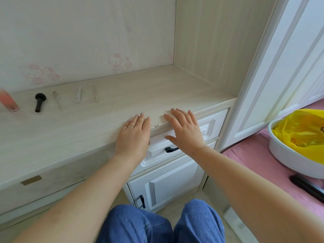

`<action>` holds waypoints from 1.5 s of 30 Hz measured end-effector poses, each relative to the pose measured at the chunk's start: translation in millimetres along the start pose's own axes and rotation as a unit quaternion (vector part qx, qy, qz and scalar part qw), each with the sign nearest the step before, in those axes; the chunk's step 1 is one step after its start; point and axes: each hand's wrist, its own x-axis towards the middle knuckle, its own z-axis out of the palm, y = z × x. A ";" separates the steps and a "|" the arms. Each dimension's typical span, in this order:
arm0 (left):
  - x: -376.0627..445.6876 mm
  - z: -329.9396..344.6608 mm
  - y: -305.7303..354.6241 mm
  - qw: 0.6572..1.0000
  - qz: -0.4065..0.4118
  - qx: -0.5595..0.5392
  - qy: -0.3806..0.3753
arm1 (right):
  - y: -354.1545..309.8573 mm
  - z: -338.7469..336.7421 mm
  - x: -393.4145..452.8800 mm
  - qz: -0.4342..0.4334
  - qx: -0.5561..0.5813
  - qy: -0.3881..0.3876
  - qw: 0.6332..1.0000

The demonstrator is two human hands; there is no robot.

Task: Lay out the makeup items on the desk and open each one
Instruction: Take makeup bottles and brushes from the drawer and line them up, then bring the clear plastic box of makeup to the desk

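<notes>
Several makeup items lie in a row at the far left of the pale wooden desk (157,88): a pink tube (9,102), a black brush (40,102), a thin clear stick (57,101), a clear slim tube (78,97) and another slim stick (95,96). My left hand (135,135) lies flat, palm down, on the desk's front edge, fingers apart, a ring on one finger. My right hand (185,128) rests flat beside it over the edge, fingers spread, holding nothing. Both hands are well to the right of the items.
Below the hands is a white drawer with a black handle (171,149), and a white cabinet door (168,186) under it. On the pink bed at right sit a white basin (287,155) with a yellow plastic bag (301,130) and a black object (306,185). My knees in jeans are below.
</notes>
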 end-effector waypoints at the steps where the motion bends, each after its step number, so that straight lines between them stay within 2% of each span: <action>1: 0.4 -1.7 -0.1 1.000 -0.003 -0.017 -0.007 | 1.7 -3.2 1.0 -0.004 0.003 -0.023 1.000; 3: 2.4 -10.0 -0.9 0.997 -0.011 -0.074 -0.027 | 6.7 -14.4 5.8 -0.008 0.030 -0.078 0.996; 5: 7.7 -21.5 -3.9 0.978 -0.042 -0.201 -0.033 | 11.6 -30.4 13.9 0.014 0.123 -0.117 0.985; 7: 16.1 -31.9 -9.3 0.931 -0.075 -0.356 -0.014 | 14.4 -48.0 24.1 0.061 0.246 -0.104 0.962; 9: 25.9 -38.2 -13.6 0.884 -0.087 -0.459 -0.005 | 14.8 -58.9 35.3 0.088 0.320 -0.080 0.940; 11: 35.8 -41.2 -14.8 0.843 -0.097 -0.530 -0.005 | 13.9 -63.1 46.8 0.090 0.375 -0.075 0.920; 14: 59.2 -39.2 -18.6 0.801 -0.108 -0.589 -0.006 | 17.2 -58.7 72.7 0.082 0.456 -0.081 0.882; 17: 92.2 -28.9 -33.5 0.787 -0.123 -0.604 -0.016 | 31.3 -36.4 112.5 0.060 0.496 -0.100 0.861; 21: 130.5 -24.3 -58.4 0.789 -0.175 -0.589 -0.002 | 48.5 -12.1 167.5 0.059 0.537 -0.132 0.831; 28: 156.3 -70.8 -92.9 0.720 -0.283 -0.633 -0.004 | 41.4 -28.5 232.6 0.091 0.546 -0.245 0.796; 32: 153.2 -118.1 -112.1 0.697 -0.338 -0.631 0.036 | 14.0 -64.4 267.0 0.079 0.549 -0.295 0.778; 37: 145.3 -169.7 -117.4 0.680 -0.383 -0.616 0.103 | -14.7 -105.7 299.8 0.028 0.556 -0.315 0.769; 42: 115.7 -209.2 -94.0 0.656 -0.428 -0.598 0.173 | -30.4 -141.5 302.7 -0.044 0.574 -0.332 0.747; 45: 85.0 -238.7 -55.0 0.638 -0.468 -0.571 0.219 | -32.2 -169.5 285.1 -0.102 0.584 -0.357 0.722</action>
